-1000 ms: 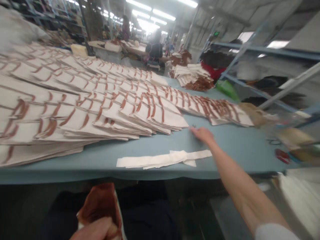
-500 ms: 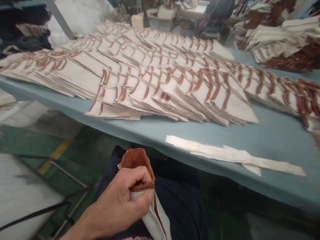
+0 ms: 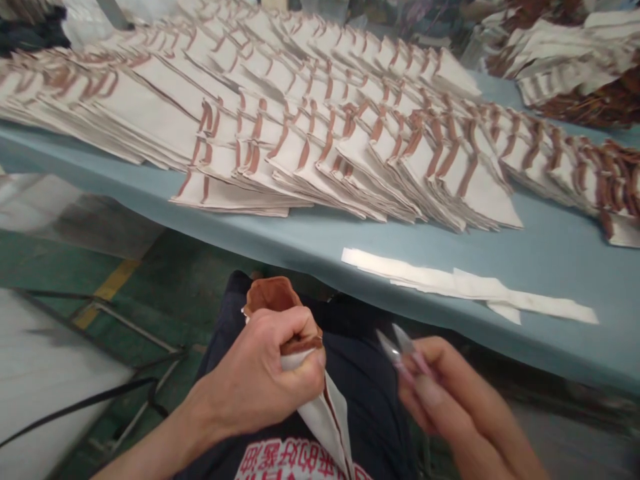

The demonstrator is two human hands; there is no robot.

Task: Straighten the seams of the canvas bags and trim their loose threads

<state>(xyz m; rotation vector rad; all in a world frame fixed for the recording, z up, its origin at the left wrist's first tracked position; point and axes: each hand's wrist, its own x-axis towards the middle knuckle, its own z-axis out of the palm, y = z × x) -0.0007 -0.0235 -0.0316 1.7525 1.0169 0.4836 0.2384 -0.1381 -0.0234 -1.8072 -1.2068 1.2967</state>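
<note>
My left hand (image 3: 277, 363) is closed around a white fabric piece (image 3: 325, 413) with a brown lining and a brown seam running down it. The brown inner side (image 3: 273, 293) bulges out above my knuckles. To the right, my right hand (image 3: 445, 393) grips a pair of thread snips (image 3: 403, 353) by the pinkish handles. Their two blades stand apart and point up and left, clear of the fabric. Both hands are over my lap, in front of the table edge.
Overlapping white pieces with brown edging (image 3: 310, 153) cover much of the blue table (image 3: 280, 233). White strips (image 3: 465, 283) lie near its front edge. More brown and white pieces (image 3: 580, 73) are heaped at the back right. A metal-framed stand (image 3: 60, 373) is at the left.
My right hand has come into view from the right with the thread snips. My left hand has shifted slightly right and up, still holding the fabric piece. The view has tilted down.
</note>
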